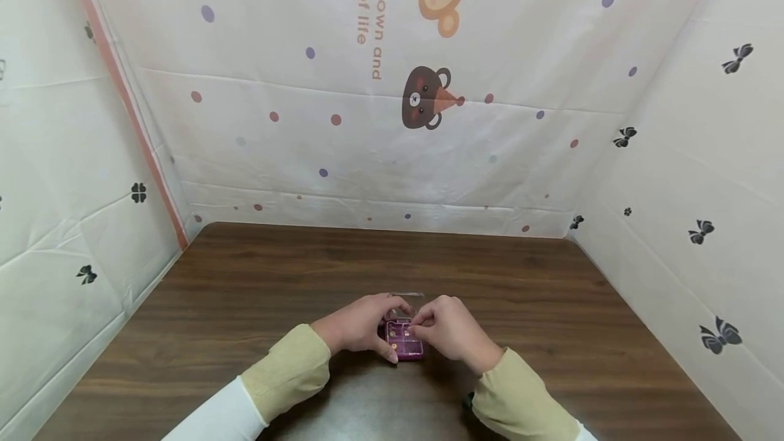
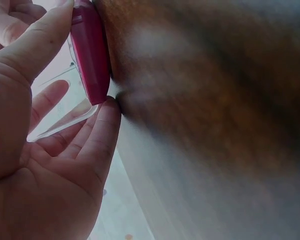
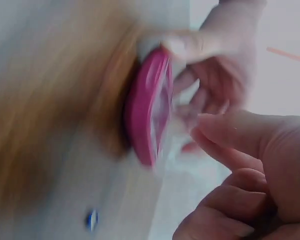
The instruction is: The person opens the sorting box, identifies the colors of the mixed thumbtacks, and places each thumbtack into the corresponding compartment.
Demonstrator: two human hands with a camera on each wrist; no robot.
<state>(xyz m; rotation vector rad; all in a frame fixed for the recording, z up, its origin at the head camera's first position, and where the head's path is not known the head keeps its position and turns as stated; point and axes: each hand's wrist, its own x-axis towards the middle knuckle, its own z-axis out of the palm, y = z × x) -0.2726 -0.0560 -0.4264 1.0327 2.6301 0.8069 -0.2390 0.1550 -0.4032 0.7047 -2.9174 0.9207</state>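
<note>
A small magenta compartment case (image 1: 405, 348) lies on the table with its clear lid (image 1: 407, 298) raised at the back. Small gold-coloured pieces sit in some compartments; their kind is too small to tell. My left hand (image 1: 366, 324) grips the case from the left, thumb at the front edge and fingers behind by the lid. In the left wrist view, the magenta side of the case (image 2: 91, 55) lies between thumb and fingers. Over the case's right side, my right hand (image 1: 450, 331) has thumb and index fingertips together and its other fingers curled. No thing shows between those fingertips.
The brown wooden table (image 1: 294, 264) runs back to a printed cloth wall (image 1: 367, 155), with cloth at both sides. A small blurred blue thing (image 3: 92, 219) shows in the right wrist view. A dark thing (image 1: 468, 401) lies beside the right sleeve.
</note>
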